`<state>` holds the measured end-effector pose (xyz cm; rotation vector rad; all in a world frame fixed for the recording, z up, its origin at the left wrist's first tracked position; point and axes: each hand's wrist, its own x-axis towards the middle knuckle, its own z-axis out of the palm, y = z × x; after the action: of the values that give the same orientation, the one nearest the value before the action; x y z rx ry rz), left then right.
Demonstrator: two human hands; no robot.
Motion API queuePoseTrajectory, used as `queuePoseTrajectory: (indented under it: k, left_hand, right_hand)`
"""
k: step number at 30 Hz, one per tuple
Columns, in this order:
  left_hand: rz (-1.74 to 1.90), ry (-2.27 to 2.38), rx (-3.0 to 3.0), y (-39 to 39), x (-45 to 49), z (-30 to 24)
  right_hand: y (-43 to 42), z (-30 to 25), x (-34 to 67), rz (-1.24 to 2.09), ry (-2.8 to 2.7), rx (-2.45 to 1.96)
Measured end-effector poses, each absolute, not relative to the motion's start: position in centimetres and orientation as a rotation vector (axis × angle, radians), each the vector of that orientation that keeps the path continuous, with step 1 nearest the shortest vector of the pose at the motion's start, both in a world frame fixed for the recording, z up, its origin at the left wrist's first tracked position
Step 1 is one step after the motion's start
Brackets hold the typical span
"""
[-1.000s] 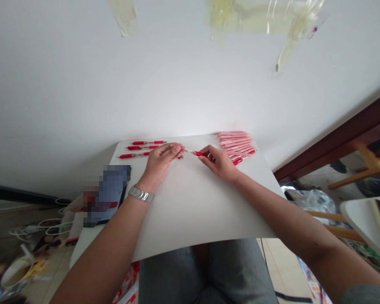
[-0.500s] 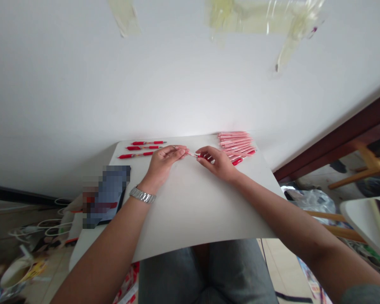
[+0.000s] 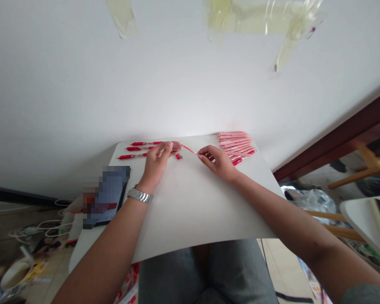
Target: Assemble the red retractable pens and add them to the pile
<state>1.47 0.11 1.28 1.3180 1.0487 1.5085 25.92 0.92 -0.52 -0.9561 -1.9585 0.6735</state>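
Note:
A thin red pen refill slants between my two hands above the white table. My right hand pinches its lower right end between thumb and fingertips. My left hand is curled at the refill's upper left end, which disappears behind the fingers. Just under the left fingertips shows a short red pen piece with a small metal-looking end; whether it is held or lies on the table I cannot tell. Several red pens lie left of my left hand, partly covered by it.
A pile of pink-red refills lies at the back right, with a red pen beside it. A phone-like dark device, blurred out, rests on the left edge. The wall stands directly behind the table.
My left hand has moved slightly left and turned, with its thumb raised. More of the refill now shows between the hands, and the red pen piece has come into view below the left fingers.

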Motion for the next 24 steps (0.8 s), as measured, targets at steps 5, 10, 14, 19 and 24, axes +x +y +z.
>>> queuePoseTrajectory:
  k: [5, 10, 14, 19, 24]
  left_hand:
    - [1.378, 1.282, 1.797, 0.7, -0.2, 0.7]
    - [1.158, 1.35, 2.12, 1.2, -1.0, -0.1]
    - [1.143, 1.377, 2.153, 1.4, -1.0, -0.6]
    - [1.031, 1.483, 2.278, 1.6, -1.4, -0.9]
    - [1.042, 1.554, 2.364, 1.8, -1.8, -1.1]
  right_hand:
    - [1.0, -0.6, 25.9, 0.653, -1.93, -0.975]
    - [1.1, -0.6, 25.9, 0.642, -1.915, -0.968]
    - [1.1, -0.6, 25.9, 0.639, -1.913, -0.982]
    - [1.2, -0.7, 25.9, 0.633, -1.914, -0.984]
    - [1.3, -0.9, 25.9, 0.621, -1.912, -0.975]
